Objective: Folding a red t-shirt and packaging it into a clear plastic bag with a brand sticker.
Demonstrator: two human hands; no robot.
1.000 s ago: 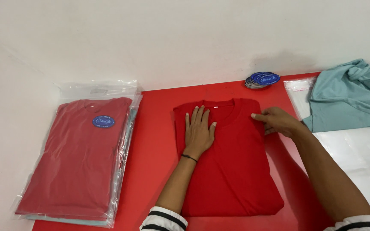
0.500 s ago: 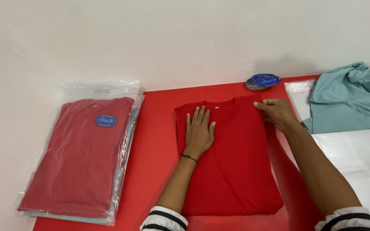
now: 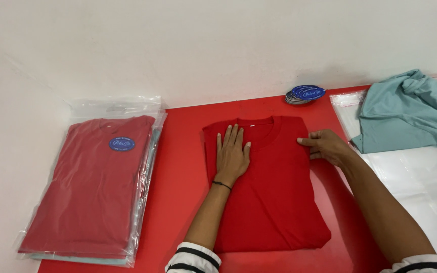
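A folded red T-shirt (image 3: 274, 197) lies on the red table (image 3: 183, 167), collar toward the wall. My left hand (image 3: 231, 153) rests flat on its upper left part, fingers spread and pointing at the collar. A thin dark band circles that wrist. My right hand (image 3: 325, 146) touches the shirt's right edge near the shoulder, fingers curled onto the cloth. Whether it pinches the fabric is not visible.
A stack of bagged red shirts in clear plastic (image 3: 97, 187) with a blue oval sticker lies at the left. A pile of blue oval stickers (image 3: 303, 94) sits by the wall. A crumpled light-blue shirt (image 3: 410, 111) lies on clear plastic bags (image 3: 416, 177) at the right.
My right hand slid from the shirt's upper right corner down along its right edge. The left hand stayed pressed flat on the shirt.
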